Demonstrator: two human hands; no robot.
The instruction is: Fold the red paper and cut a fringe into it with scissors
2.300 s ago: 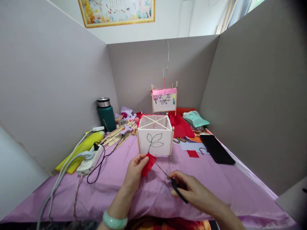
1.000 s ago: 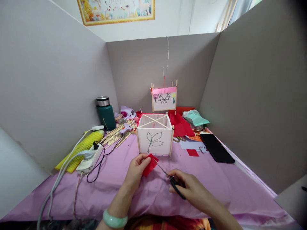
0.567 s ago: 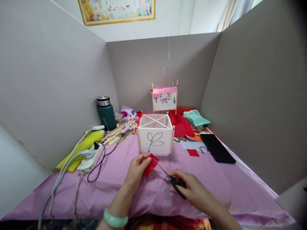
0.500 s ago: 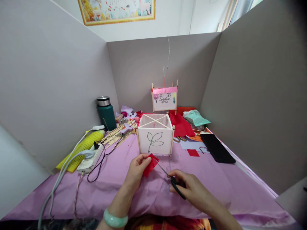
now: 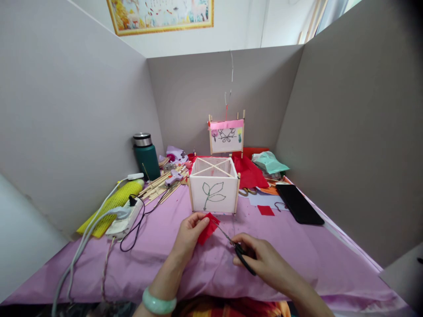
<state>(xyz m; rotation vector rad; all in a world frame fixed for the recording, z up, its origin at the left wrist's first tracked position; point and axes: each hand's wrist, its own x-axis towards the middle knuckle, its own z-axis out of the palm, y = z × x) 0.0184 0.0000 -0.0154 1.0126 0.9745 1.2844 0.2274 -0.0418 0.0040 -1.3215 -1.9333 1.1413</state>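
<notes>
Between the thumb and fingers of my left hand [image 5: 189,235] is a small piece of red cloth or paper [image 5: 209,232]; I cannot tell which material. My right hand [image 5: 261,255] is closed round the black handles of a pair of scissors [image 5: 243,259]. Their thin blades reach up and left, with the tips at the red piece. Just beyond my hands stands a box-shaped lantern [image 5: 214,196] with white sides on a wooden stick frame, a green leaf drawing on its front and crossed sticks over its top. A second red square [image 5: 266,210] lies to the right.
At left are a power strip [image 5: 124,222] with cables, a yellow mesh sleeve [image 5: 112,207], a green bottle [image 5: 146,157], loose sticks and a lilac glue gun [image 5: 174,177]. A black phone [image 5: 299,204] lies at right. Behind hangs a smaller lantern [image 5: 226,137]. Grey panels enclose the table.
The scissor blades have drawn closer together, with their tips still at the red piece. Both hands have stayed almost in place.
</notes>
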